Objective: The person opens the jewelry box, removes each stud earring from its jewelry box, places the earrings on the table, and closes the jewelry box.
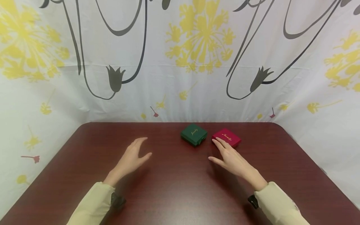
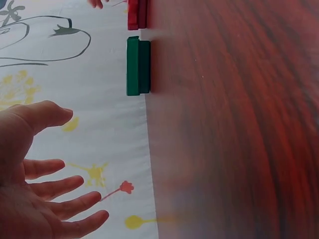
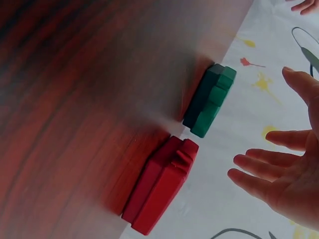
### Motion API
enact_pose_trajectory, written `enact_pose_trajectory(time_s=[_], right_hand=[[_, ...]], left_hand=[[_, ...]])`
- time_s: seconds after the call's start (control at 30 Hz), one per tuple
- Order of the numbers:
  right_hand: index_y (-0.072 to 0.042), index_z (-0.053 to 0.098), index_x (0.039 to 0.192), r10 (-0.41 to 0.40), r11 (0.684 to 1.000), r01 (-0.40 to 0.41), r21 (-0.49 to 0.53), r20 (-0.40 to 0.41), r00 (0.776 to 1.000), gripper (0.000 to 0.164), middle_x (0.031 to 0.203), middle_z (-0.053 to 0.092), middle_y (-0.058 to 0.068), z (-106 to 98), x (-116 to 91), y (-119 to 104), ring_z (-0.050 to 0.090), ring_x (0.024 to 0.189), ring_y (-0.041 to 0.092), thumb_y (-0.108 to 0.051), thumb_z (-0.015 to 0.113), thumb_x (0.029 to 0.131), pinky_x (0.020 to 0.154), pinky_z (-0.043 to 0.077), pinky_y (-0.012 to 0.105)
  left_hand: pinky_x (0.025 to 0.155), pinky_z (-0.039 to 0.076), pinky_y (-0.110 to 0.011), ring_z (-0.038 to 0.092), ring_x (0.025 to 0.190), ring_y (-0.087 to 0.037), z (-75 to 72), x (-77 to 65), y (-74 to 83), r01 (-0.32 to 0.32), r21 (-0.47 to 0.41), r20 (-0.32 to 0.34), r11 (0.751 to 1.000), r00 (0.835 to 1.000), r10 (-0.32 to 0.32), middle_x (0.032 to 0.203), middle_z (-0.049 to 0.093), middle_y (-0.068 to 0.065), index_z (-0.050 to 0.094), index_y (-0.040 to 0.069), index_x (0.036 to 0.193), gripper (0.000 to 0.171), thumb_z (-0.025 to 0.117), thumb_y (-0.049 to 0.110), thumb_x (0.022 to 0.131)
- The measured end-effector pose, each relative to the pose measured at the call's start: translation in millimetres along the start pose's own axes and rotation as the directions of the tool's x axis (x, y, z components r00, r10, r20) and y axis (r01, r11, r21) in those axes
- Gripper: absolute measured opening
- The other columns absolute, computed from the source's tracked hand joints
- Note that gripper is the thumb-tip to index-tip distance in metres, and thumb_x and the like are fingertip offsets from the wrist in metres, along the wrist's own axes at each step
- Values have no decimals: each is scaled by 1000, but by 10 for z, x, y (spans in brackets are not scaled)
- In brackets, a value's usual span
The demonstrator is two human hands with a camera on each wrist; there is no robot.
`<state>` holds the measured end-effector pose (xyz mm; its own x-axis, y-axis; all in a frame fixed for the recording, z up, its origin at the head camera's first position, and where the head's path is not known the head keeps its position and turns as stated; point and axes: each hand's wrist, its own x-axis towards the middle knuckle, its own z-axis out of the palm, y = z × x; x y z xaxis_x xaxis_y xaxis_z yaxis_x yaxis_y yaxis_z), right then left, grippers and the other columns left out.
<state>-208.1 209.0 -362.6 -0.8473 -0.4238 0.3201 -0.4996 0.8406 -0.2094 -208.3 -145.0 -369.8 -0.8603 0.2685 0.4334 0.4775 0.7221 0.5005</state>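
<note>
Red box (image 1: 229, 135) is risking a nudge from right hand (image 1: 233, 159) into green box (image 1: 194, 134), nine o'clock. Fingers (image 3: 251, 183) are hovering apart.

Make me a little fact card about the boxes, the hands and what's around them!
Table: dark reddish brown
Green box: on the table, gold writing on top
Red box: right of the green one, gold writing too
Left hand: above the table, holding nothing
Right hand: nearest the red box, holding nothing
Cloth: white with yellow and grey flowers, behind the table

left hand (image 1: 130, 161) and right hand (image 1: 232, 160) hover, unclenched
</note>
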Motion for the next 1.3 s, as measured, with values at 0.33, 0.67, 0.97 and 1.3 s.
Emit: enact_pose_trajectory(time_s=[0.33, 0.67, 0.97, 1.3], right_hand=[[6, 40, 128, 5, 999, -6, 41, 23, 1000, 68, 128, 40, 25, 104, 209, -36, 41, 116, 36, -32, 67, 78, 88, 41, 44], [8, 40, 127, 29, 998, -31, 63, 42, 999, 66, 126, 40, 27, 170, 392, -60, 43, 113, 37, -31, 65, 80, 87, 41, 46], [7, 39, 128, 80, 994, -84, 75, 61, 995, 66, 128, 38, 27, 252, 519, -31, 43, 112, 38, -32, 64, 80, 87, 42, 47], [8, 39, 127, 86, 992, -90, 89, 45, 995, 66, 129, 36, 29, 340, 651, 2, 38, 115, 40, -31, 64, 81, 89, 39, 48]], left_hand=[[87, 41, -46, 49, 107, -35, 166, 175, 36, 37, -90, 19, 995, 999, -35, 120, 49, -21, 45, -5, 123, 55, 67, 16, 77], [85, 42, -45, 51, 104, -34, 380, 357, 34, 38, -152, 36, 988, 999, -33, 116, 52, -21, 45, -6, 122, 53, 66, 14, 78], [85, 43, -43, 51, 102, -34, 602, 523, 100, 66, -212, 45, 975, 997, -57, 114, 51, -21, 44, -4, 121, 52, 67, 14, 77], [85, 42, -44, 51, 101, -35, 847, 698, 168, 110, -225, 86, 968, 992, -93, 113, 49, -25, 40, -5, 123, 56, 66, 15, 77]])
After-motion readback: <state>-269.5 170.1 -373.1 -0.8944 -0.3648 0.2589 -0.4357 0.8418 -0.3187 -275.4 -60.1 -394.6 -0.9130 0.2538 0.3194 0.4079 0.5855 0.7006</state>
